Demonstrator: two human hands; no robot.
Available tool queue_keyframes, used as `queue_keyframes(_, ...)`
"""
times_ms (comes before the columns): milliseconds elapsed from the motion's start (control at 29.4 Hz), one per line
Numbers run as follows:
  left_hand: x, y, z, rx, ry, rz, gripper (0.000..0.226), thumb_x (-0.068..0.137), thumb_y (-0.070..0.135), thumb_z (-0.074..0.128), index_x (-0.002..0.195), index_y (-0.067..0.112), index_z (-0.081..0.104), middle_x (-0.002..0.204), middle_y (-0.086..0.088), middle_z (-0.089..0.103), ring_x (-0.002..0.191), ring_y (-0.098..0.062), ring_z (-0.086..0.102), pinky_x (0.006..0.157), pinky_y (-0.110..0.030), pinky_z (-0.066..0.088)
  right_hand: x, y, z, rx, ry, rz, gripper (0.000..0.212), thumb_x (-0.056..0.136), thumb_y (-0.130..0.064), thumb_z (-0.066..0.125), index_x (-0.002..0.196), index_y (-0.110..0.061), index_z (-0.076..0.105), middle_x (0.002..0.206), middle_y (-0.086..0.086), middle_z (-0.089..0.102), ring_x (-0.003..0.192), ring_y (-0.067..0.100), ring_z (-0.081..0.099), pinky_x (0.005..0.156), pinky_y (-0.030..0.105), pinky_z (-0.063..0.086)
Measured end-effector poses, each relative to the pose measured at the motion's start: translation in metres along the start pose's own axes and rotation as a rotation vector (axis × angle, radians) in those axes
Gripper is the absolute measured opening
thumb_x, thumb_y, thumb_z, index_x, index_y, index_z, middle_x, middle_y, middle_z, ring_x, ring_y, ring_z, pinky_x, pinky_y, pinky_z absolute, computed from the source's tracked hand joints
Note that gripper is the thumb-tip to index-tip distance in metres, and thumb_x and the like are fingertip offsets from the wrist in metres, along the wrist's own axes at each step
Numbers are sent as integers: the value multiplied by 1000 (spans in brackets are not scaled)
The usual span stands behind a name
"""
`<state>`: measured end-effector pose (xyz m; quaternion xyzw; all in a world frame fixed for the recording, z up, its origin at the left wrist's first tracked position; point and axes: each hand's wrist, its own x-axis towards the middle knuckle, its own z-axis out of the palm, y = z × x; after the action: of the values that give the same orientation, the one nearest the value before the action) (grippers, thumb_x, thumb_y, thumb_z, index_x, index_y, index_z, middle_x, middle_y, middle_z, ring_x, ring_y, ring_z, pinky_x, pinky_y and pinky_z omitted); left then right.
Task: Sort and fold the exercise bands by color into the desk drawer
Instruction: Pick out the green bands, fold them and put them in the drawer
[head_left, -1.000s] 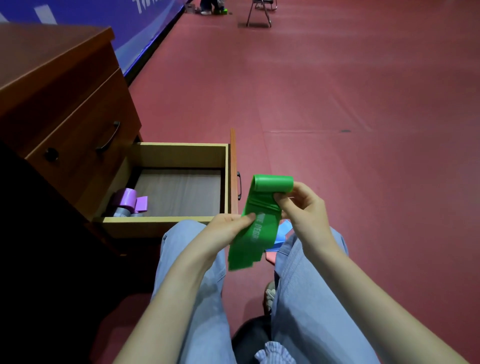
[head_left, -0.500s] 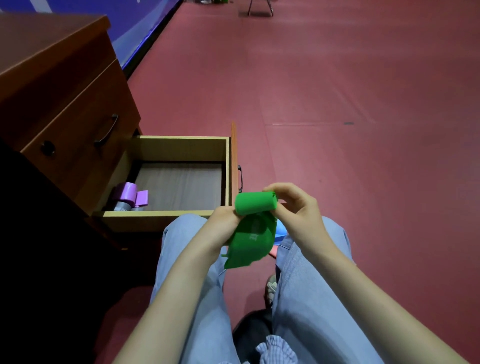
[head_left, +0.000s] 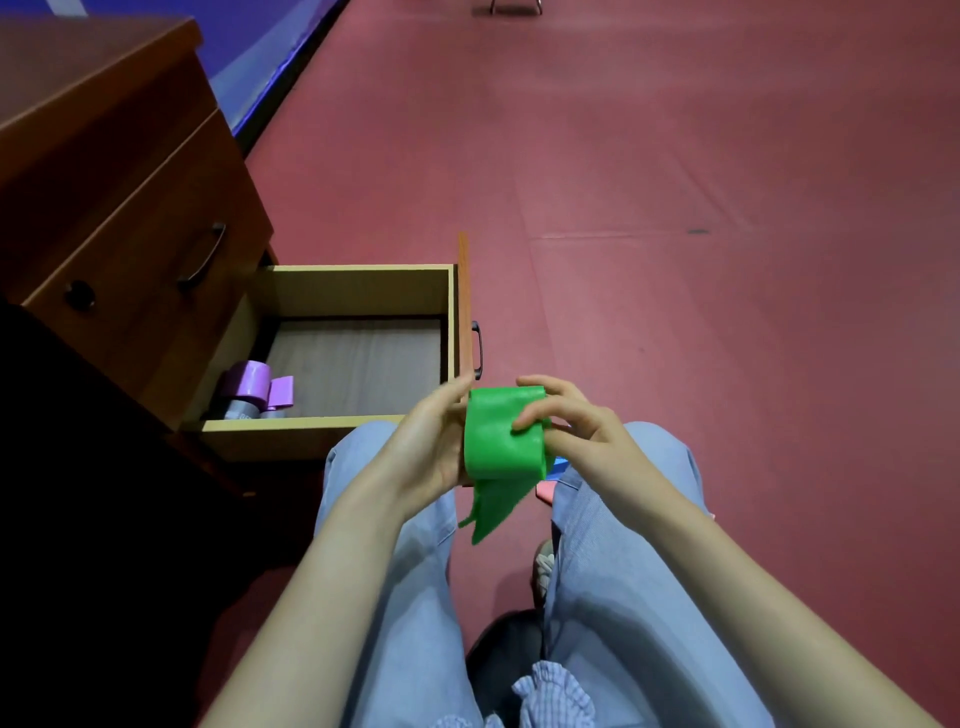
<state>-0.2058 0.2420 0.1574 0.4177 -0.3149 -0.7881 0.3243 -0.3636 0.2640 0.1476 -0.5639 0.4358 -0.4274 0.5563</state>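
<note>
Two big things first: the red floor (head_left: 675, 208) & the wood desk (head_left: 104, 182), w/ its drawer (head_left: 332, 291) pulled out so bands can go in. A purple roll (head_left: 252, 379) and a grey roll (head_left: 241, 409) sit in its near-left corner. Over the lap, the left hand (head_left: 426, 441) and right hand (head_left: 576, 426) both close on the green band (head_left: 498, 436), rolling it small; its tail hangs down.
</note>
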Motion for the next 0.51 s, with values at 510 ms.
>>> queue_keyframes(510,9,-8,28,263,214,436,12,94,11,45,92,17,55,81,2,61,58,6,61,55,-10,48,1,3,4,6,-79,176,38,96,-22,40,132,-27,34,126,-5,53,112,6,54,91,22,48)
